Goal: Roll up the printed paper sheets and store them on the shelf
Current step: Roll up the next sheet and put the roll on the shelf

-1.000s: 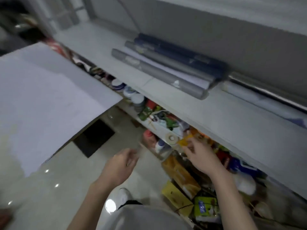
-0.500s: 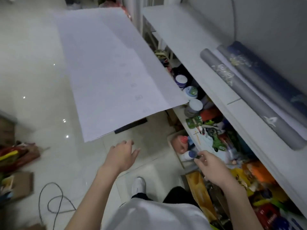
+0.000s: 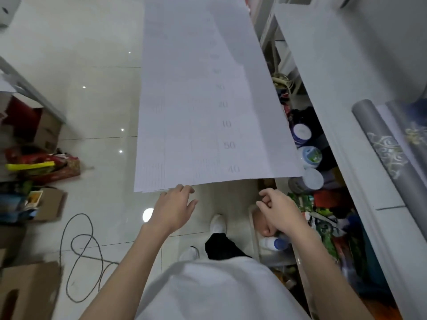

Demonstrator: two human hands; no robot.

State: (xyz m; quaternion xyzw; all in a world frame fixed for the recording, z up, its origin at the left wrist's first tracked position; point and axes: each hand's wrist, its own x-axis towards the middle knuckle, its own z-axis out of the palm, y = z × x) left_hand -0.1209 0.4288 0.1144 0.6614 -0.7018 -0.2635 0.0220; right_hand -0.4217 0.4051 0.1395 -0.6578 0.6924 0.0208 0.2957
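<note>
The sheets (image 3: 196,100) lie flat and long in the middle, running away from the person, just left of the shelf (image 3: 323,77). Their far end is cut off at the top of the view. What holds them up is hidden under the paper. The print on them is very pale: only thin lines and a few numbers, like 40, 50, 10 and 20, can be read, and the rest is too faint. At the near left corner the edges look like more than one sheet, but how many cannot be told. The left hand (image 3: 173,210) reaches forward, palm down, fingers spread and fairly straight, so its grip is open. Its fingertips (image 3: 183,187) are right at the near edge of the sheets; whether they touch the paper cannot be told. The right hand (image 3: 280,211) is held up near the sheets' right corner but apart from them. Its fingers are loosely bent and nothing shows in its grip. On the shelf, far right, lie grey and blue rolls (image 3: 388,155), cut off by the edge of the view. Under the shelf top stand jars (image 3: 310,157) with pale lids amid a blurry heap of bright things. On the shiny floor (image 3: 92,65) to the left lie a looped cable (image 3: 78,257) and some boxes (image 3: 27,289).
</note>
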